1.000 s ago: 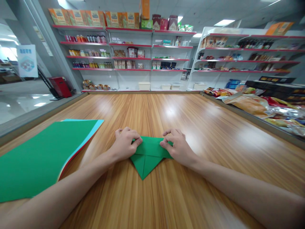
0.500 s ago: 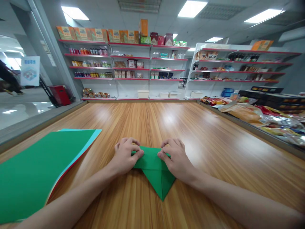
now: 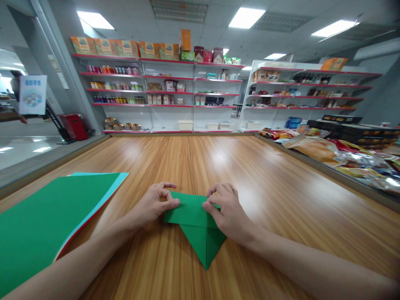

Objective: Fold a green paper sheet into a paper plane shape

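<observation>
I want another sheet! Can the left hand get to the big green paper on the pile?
Probably yes. The left hand rests at the folded green paper, and only bare wooden table lies between it and the big green sheet beside it.

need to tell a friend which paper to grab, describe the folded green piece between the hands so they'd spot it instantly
On the long wooden table, look near the front edge, right of the flat stack of coloured sheets. The folded green paper lies between the left hand and right hand. Unlike the flat sheets, it is creased, with a point towards the person.
</observation>
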`<control>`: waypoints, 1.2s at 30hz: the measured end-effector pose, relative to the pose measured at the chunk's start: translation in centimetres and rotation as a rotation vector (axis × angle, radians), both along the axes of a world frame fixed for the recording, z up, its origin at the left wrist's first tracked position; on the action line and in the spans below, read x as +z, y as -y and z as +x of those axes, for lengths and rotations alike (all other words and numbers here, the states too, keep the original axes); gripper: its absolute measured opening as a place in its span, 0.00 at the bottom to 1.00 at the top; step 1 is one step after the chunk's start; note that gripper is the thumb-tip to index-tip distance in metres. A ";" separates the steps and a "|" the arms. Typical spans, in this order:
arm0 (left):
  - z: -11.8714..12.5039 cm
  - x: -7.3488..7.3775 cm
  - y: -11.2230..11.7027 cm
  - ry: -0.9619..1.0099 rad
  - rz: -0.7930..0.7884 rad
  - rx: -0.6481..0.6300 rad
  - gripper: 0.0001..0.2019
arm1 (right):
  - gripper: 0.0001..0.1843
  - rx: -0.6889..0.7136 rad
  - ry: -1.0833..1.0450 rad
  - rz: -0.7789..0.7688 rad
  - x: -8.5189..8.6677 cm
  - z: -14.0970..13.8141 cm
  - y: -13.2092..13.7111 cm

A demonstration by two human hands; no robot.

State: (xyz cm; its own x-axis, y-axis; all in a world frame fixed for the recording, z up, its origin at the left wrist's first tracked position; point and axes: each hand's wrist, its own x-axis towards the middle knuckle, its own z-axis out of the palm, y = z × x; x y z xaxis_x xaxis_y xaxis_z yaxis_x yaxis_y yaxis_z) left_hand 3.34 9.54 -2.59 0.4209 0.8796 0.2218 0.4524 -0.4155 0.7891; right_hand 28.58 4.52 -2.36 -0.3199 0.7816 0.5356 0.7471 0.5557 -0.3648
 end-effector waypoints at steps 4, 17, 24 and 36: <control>0.4 0.6 0.6 -0.094 0.041 -0.015 0.14 | 0.10 0.001 0.006 -0.012 0.1 -0.3 0.2; 5.0 1.0 4.6 -0.506 0.409 0.086 0.12 | 0.11 -0.023 0.057 -0.041 0.0 -1.2 0.7; 3.5 1.4 4.2 -0.556 0.467 0.087 0.11 | 0.10 -0.054 0.134 -0.039 0.0 -0.7 0.8; 4.5 1.0 4.2 -0.558 0.461 0.096 0.12 | 0.12 -0.084 0.140 -0.027 -0.3 -0.8 0.3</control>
State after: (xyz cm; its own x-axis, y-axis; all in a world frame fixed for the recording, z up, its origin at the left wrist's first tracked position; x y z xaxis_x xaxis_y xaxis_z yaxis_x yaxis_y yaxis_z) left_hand 7.84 5.34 -1.60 0.5052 0.7874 0.3531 0.7874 -0.5881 0.1847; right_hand 27.76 4.23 -2.69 -0.3229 0.8223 0.4686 0.8352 0.4804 -0.2675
